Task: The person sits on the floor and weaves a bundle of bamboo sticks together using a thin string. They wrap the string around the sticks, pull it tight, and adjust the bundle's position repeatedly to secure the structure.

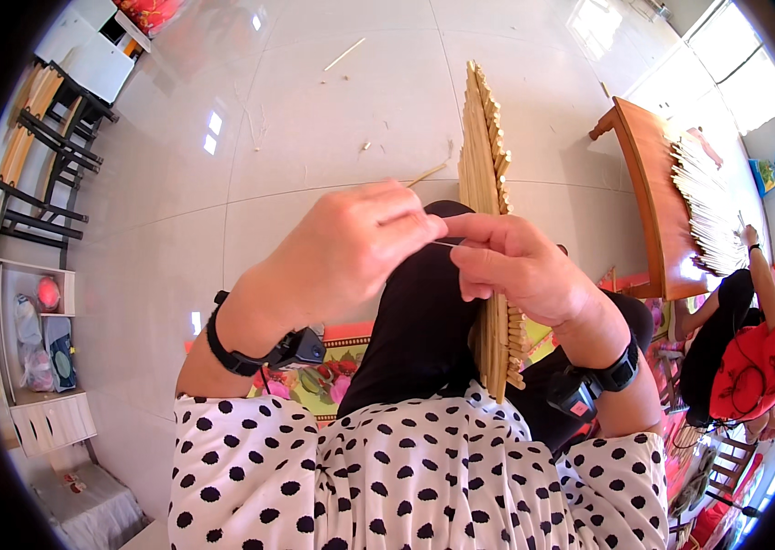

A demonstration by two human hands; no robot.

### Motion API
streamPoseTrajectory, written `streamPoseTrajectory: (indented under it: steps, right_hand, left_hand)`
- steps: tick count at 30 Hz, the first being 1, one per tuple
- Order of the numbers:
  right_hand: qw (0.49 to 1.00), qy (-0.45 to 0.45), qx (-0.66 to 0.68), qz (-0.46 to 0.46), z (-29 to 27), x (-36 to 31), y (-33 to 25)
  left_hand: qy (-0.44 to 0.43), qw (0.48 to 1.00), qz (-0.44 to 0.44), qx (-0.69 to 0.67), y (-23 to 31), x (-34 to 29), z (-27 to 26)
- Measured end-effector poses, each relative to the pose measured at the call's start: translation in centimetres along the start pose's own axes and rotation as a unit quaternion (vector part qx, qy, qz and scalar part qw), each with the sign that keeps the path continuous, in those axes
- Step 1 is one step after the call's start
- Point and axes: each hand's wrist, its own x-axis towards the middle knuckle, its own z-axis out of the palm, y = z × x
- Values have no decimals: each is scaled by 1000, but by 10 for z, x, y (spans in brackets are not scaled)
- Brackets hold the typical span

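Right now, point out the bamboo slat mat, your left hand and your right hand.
bamboo slat mat [482, 156], head view, upper slats.
left hand [351, 240], head view, back of hand.
right hand [520, 266], head view, back of hand.

Bamboo-strip mat [484, 174], tan, upright on edge, btwn knees, thin thread [447, 244]

Floor: I see large glossy pale tiles [314, 119] with grey grout lines, catching bright patches of light.
Litter: thin sticks [343, 54] lie scattered on those tiles.
Chairs: dark-framed wooden chairs [44, 147] stand far left of the tiles.
Shelf: a white shelf unit [34, 348] holding bags sits below the chairs.
Table: an orange-brown table [649, 197] stands right of the tiles.
Light: daylight enters through windows [741, 69] above that table.
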Motion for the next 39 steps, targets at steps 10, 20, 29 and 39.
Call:
streamPoseTrajectory:
  steps: [10,20,29,39]
  right_hand:
    - [999,1,7,-52,0,9,0]
    - [991,15,-121,-54,-7,6,-4]
    - [801,321,-472,-179,-36,-23,6]
    - [850,322,-416,-27,-24,-40,60]
  left_hand:
    - [51,887,-304,-343,-11,-20,-5]
    - [99,721,-285,-624,-22,-30,15]
    - [391,730,-231,-512,-90,-75,-68]
    - [529,745,-240,-327,-93,-158,-123]
